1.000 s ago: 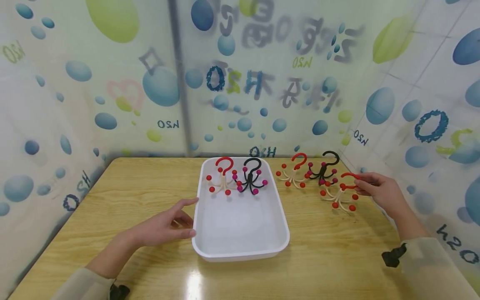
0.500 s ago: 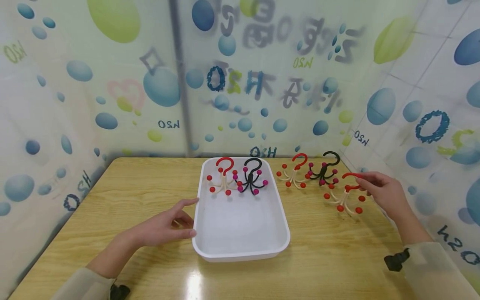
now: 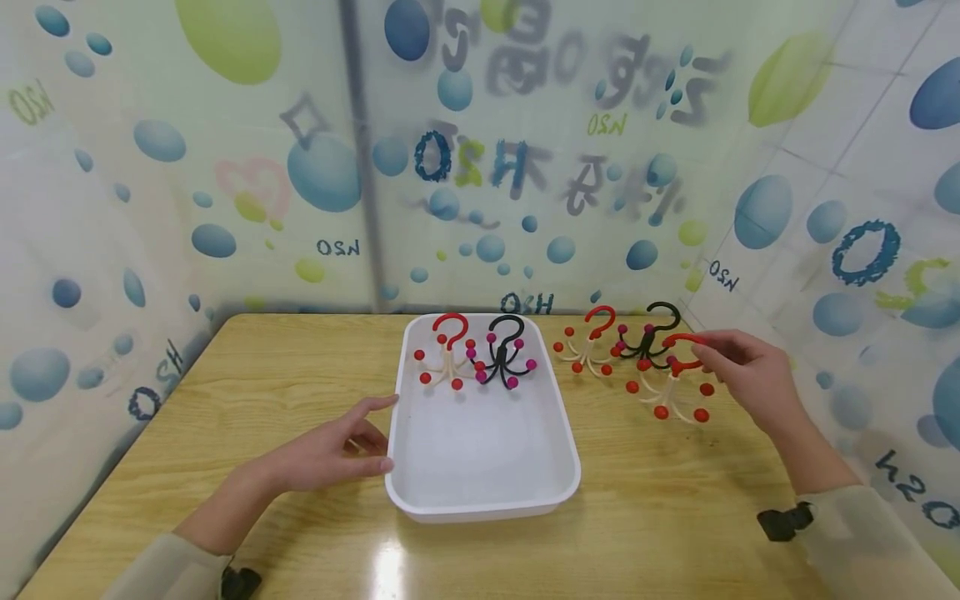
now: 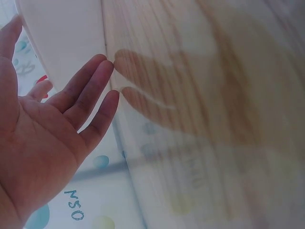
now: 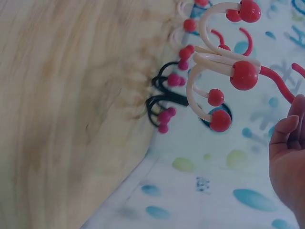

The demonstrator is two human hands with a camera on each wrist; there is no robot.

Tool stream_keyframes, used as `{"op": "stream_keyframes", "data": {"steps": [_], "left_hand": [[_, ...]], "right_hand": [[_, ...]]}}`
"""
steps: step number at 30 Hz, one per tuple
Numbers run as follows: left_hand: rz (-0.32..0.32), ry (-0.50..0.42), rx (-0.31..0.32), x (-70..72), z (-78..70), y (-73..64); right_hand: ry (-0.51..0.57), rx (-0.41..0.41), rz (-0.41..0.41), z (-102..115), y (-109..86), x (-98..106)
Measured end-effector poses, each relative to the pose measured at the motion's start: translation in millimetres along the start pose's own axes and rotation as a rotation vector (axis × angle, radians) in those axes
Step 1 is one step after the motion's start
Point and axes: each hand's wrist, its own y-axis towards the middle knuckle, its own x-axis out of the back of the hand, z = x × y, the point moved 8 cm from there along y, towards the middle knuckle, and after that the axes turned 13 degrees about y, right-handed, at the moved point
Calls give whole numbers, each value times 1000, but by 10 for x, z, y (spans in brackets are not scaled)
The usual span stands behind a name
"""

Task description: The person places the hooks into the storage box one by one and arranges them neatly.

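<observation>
My right hand (image 3: 750, 379) pinches the red hook end of a red-and-cream hook with several curved, red-ball-tipped legs (image 3: 674, 369). In the right wrist view this hook (image 5: 244, 75) hangs above the wooden table, legs spread. My left hand (image 3: 333, 446) touches the left rim of a white tray (image 3: 480, 450) with its fingertips and thumb. The left wrist view shows that hand (image 4: 52, 129) with fingers extended. Inside the tray's far end stand a similar red-and-cream hook (image 3: 448, 360) and a black one with magenta balls (image 3: 501, 357), side by side.
Right of the tray, near the back edge of the wooden table (image 3: 645, 517), stand another red-and-cream hook (image 3: 589, 354) and another black hook (image 3: 645, 343). A patterned curtain (image 3: 525, 242) encloses the back and sides.
The right hand first shifts the held hook slightly right, then back left and a little higher, closer to the standing black hook. The left hand and tray stay put.
</observation>
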Motion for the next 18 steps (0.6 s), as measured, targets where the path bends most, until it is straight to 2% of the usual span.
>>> {"op": "stream_keyframes", "data": {"steps": [9,18], "left_hand": [[-7,6,-9,2,-6,-5],[-8,6,-8,0,4,-9]], "right_hand": [[97,77,82,397,-8,-416],[119,93,169,737,-29,-866]]}}
